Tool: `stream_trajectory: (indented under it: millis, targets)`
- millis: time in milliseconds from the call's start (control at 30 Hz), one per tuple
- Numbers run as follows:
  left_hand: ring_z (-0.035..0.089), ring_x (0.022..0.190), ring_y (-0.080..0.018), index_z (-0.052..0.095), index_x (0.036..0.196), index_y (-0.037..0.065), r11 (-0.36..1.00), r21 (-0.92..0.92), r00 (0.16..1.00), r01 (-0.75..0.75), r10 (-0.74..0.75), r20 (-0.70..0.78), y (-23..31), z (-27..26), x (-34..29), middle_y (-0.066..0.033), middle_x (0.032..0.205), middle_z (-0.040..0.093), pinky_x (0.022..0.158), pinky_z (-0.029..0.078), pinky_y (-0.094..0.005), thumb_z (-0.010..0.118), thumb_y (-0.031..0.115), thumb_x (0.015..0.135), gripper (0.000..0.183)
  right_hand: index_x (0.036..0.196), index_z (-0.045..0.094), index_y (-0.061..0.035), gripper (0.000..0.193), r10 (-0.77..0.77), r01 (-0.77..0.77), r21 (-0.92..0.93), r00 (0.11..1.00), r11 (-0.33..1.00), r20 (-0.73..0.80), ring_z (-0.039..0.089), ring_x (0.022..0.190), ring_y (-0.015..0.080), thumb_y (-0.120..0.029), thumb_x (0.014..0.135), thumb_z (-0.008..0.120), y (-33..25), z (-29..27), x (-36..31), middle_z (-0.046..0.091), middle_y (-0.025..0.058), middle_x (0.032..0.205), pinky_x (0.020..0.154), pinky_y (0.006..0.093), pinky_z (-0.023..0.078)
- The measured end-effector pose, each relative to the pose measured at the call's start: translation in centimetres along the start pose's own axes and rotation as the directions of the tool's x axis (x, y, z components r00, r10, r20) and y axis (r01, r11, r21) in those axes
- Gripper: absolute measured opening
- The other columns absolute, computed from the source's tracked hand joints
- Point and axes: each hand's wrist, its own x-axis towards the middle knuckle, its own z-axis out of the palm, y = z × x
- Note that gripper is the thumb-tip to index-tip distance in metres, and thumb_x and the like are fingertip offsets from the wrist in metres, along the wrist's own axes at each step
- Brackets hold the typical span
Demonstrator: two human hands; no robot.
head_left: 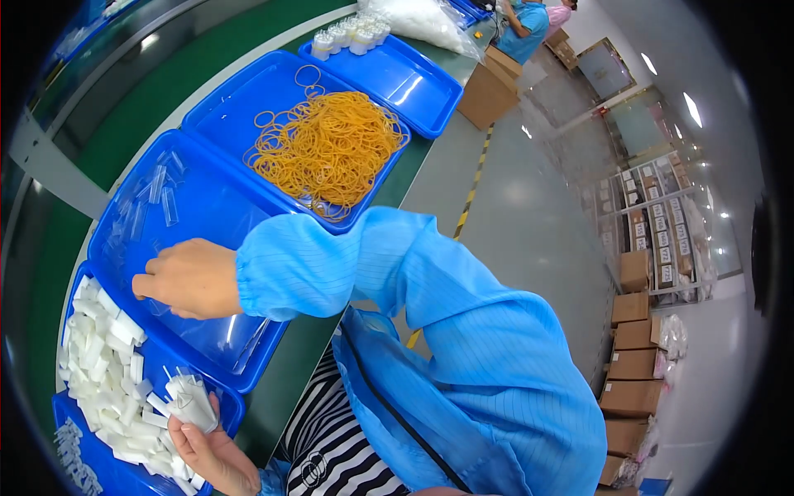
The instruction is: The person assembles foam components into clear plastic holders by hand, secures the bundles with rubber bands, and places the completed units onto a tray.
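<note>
In my left hand (211, 455), low in the view, is a bundle of white pieces (192, 400) with thin ends sticking up, gripped between thumb and fingers. It is held over the edge of a blue tray heaped with white rectangular pieces (107, 372). My right hand (192, 279) reaches across into the middle blue tray (219, 211), its fingers curled down. Whatever those fingertips may hold is hidden. Clear plastic pieces (157, 186) lie scattered along that tray's far left side, and more lie near the hand.
Beyond, a blue tray holds a pile of yellow rubber bands (335, 149). Further off, white cylindrical parts (351, 35) stand on another tray by a clear plastic bag (422, 23). Cardboard boxes (633, 364) line the right wall. Two people work at the far end.
</note>
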Motion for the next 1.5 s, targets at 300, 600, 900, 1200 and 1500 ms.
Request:
stream_trajectory:
  millis: [300, 600, 900, 1200, 1500]
  targets:
    - [0.058, 0.118, -0.0286, 0.057, 0.12, -0.003, 0.999, 0.008, 0.999, 0.034, -0.034, -0.007, 0.2, 1.8, -1.4, -0.0182, 0.129, 0.057, 0.1, 0.048, -0.0443, 0.063, 0.009, 0.094, 0.03, 0.107, 0.061, -0.0032, 0.033, 0.396, -0.273, 0.931, 0.904, 0.245, 0.161, 0.064, 0.087, 0.0134, -0.012, 0.081, 0.08, -4.1, -2.7, -2.9, 0.064, 0.0059, 0.094, 0.075, 0.0276, 0.054]
    - [0.06, 0.116, -0.0227, 0.066, 0.11, -0.005, 0.989, 0.091, 0.993, -0.115, 0.114, 0.016, 1.4, 3.9, -1.4, -0.0173, 0.132, 0.054, 0.095, 0.056, -0.0331, 0.066, -0.007, 0.089, 0.021, 0.106, 0.056, -0.0019, 0.033, 0.48, -0.352, 0.91, 0.851, 0.221, 0.213, 0.064, 0.088, 0.0138, -0.001, 0.081, 0.078, -6.4, -2.0, -4.6, 0.066, 0.0077, 0.094, 0.079, 0.028, 0.051]
    - [0.062, 0.111, -0.0218, 0.066, 0.108, -0.005, 0.993, 0.041, 0.994, -0.111, 0.112, -0.018, 0.7, 3.3, -1.6, -0.0173, 0.132, 0.055, 0.094, 0.056, -0.0323, 0.066, -0.004, 0.09, 0.018, 0.095, 0.057, -0.0022, 0.029, 0.363, -0.244, 0.85, 0.929, 0.466, 0.068, 0.066, 0.088, 0.0162, -0.003, 0.078, 0.081, -7.0, 0.0, -5.3, 0.062, 0.0129, 0.102, 0.082, 0.0298, 0.052]
    - [0.064, 0.107, -0.0205, 0.069, 0.108, 0.0, 0.984, 0.132, 0.992, -0.124, 0.127, -0.012, 0.5, 3.4, -1.8, -0.015, 0.13, 0.056, 0.089, 0.056, -0.0307, 0.071, 0.001, 0.088, 0.021, 0.096, 0.057, -0.0016, 0.03, 0.405, -0.27, 0.86, 0.911, 0.433, 0.082, 0.067, 0.087, 0.0173, -0.003, 0.078, 0.081, -7.4, 0.5, -5.5, 0.062, 0.0133, 0.101, 0.081, 0.0309, 0.053]
    - [0.067, 0.101, -0.0253, 0.072, 0.099, 0.002, 0.928, 0.326, 0.97, -0.182, 0.223, -0.093, 0.5, 3.6, -1.5, -0.0161, 0.113, 0.066, 0.083, 0.055, -0.0332, 0.077, 0.005, 0.081, 0.019, 0.096, 0.057, -0.0015, 0.03, 0.4, -0.325, 0.861, 0.902, 0.392, 0.159, 0.065, 0.088, 0.0167, -0.003, 0.078, 0.081, -7.5, 0.3, -5.6, 0.062, 0.0127, 0.101, 0.081, 0.0306, 0.051]
